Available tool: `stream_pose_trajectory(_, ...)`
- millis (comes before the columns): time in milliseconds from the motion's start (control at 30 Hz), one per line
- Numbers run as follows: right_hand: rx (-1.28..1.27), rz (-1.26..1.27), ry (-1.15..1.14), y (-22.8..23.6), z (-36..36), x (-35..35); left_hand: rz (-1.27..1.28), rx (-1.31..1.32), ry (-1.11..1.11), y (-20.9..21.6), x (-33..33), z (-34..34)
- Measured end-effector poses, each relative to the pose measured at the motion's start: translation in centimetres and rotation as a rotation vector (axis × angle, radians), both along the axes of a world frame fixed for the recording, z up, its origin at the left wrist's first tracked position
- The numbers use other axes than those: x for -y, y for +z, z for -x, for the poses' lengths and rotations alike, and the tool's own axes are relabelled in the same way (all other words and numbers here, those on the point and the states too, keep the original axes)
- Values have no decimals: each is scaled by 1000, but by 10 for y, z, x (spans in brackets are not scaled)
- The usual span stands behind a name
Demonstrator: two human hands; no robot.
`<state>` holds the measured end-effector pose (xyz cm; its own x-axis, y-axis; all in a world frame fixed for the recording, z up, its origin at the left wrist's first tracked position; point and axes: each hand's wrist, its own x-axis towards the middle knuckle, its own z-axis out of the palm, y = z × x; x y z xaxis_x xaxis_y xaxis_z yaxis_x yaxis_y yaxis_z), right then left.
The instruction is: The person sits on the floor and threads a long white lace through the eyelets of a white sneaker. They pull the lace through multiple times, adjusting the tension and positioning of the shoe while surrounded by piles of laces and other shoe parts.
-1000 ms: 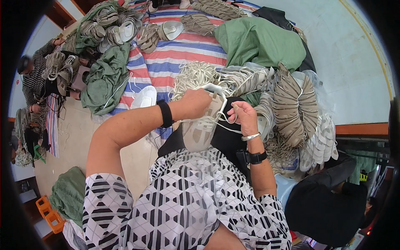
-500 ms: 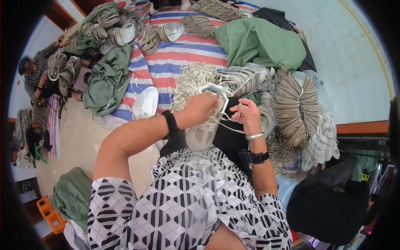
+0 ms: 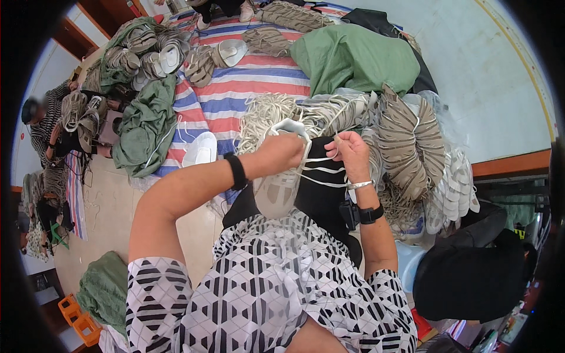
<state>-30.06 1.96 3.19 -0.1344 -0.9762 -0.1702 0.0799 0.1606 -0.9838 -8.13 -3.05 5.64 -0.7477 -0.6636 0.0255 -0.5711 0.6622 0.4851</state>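
Note:
A beige-and-grey shoe upper (image 3: 275, 197) lies across my lap, its rounded end toward my body and its pale-lined opening away from me. My left hand (image 3: 279, 154) is closed over the upper near the opening; its fingertips are partly hidden. To the right, my right hand (image 3: 351, 156) pinches a cream shoelace (image 3: 321, 169) between thumb and fingers. Loops of that lace stretch from the upper's right side to my right hand, over my dark trousers.
Just ahead lies a heap of cream laces (image 3: 268, 115). Bundled shoe uppers (image 3: 412, 138) stand at the right beside a green sack (image 3: 359, 59). A white shoe piece (image 3: 200, 150) rests on striped sheeting (image 3: 229, 106). People sit at far left and lower right.
My right hand has drawn the lace a little outward and its loops now spread wider. My left hand stays on the upper. The whole view has shifted slightly.

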Motion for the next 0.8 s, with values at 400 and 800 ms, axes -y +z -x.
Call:
stream_pose_trajectory(400, -841, 184, 428, -14, -43, 24, 126, -99, -210, -7, -24, -13)
stream_pose_trajectory(800, -879, 222, 576, -6, -37, 15, 257, 23, -126, 11, 1, -13)
